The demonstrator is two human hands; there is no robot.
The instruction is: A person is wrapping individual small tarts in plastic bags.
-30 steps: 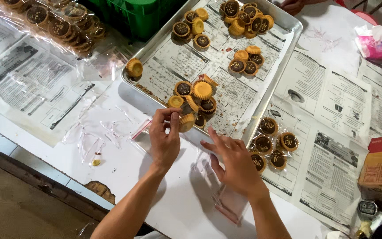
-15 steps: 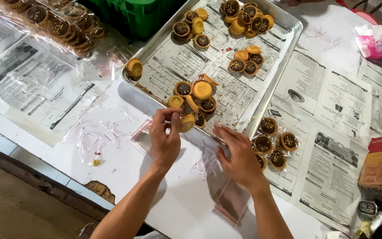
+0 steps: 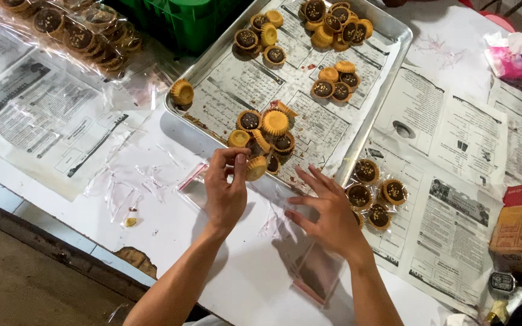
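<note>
My left hand point(image 3: 226, 190) pinches a small golden tart shell point(image 3: 257, 168) at the near edge of a metal baking tray point(image 3: 179, 116). The tray is lined with newspaper and carries clusters of chocolate-filled tarts point(image 3: 266, 130). My right hand point(image 3: 327, 211) lies flat with fingers spread on a clear plastic bag point(image 3: 309, 271) on the white table, just in front of the tray's near corner. Several filled tarts point(image 3: 374, 194) sit on newspaper right of that hand.
A clear bag of packed tarts point(image 3: 77, 33) lies at the top left beside a green crate point(image 3: 194, 18). Loose clear bags point(image 3: 122, 187) litter the table. A pink-and-white packet point(image 3: 518, 57) and a cardboard box point(image 3: 515, 232) are at the right. The table's near edge point(image 3: 61, 241) runs diagonally.
My right hand slid from the tray's near edge down onto the clear plastic bag. My left hand kept holding the tart shell in about the same spot.
</note>
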